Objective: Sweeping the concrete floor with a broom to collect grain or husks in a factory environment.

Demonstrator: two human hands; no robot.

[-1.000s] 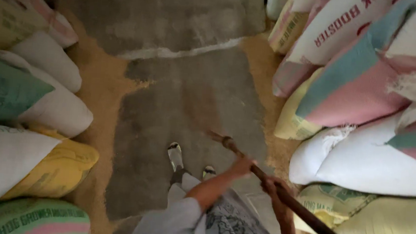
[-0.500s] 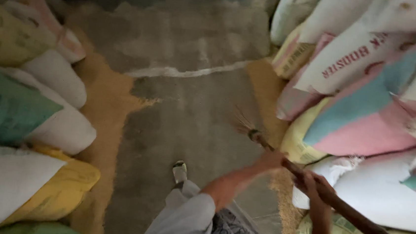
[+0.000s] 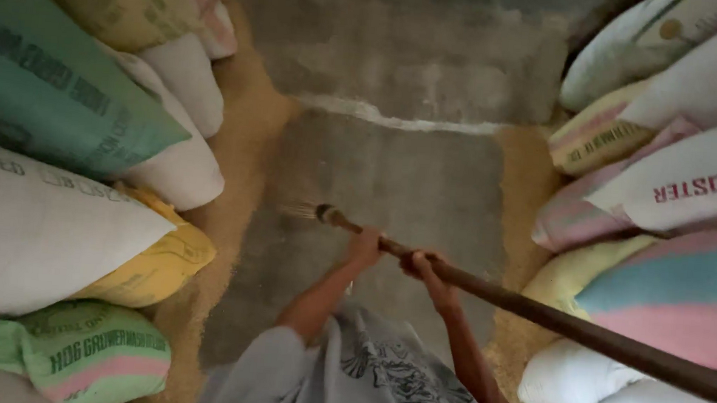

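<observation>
Wooden and dark, the long broom handle (image 3: pixel 554 315) slants from the lower right to bristles (image 3: pixel 302 212) low over the bare concrete floor (image 3: pixel 428 190). Left hand (image 3: pixel 365 246) and right hand (image 3: pixel 423 266) both clench it, close together. A wide stroke could likely snag the stacked sacks (image 3: pixel 693 177) (tight on both sides) or scatter the tan grain (image 3: pixel 237 175) lining them.

My broom's bristles (image 3: pixel 300 211) blur to a faint smear; its handle (image 3: pixel 587 332) runs off the right edge, and my feet are hidden under my shirt (image 3: pixel 379 374).
</observation>
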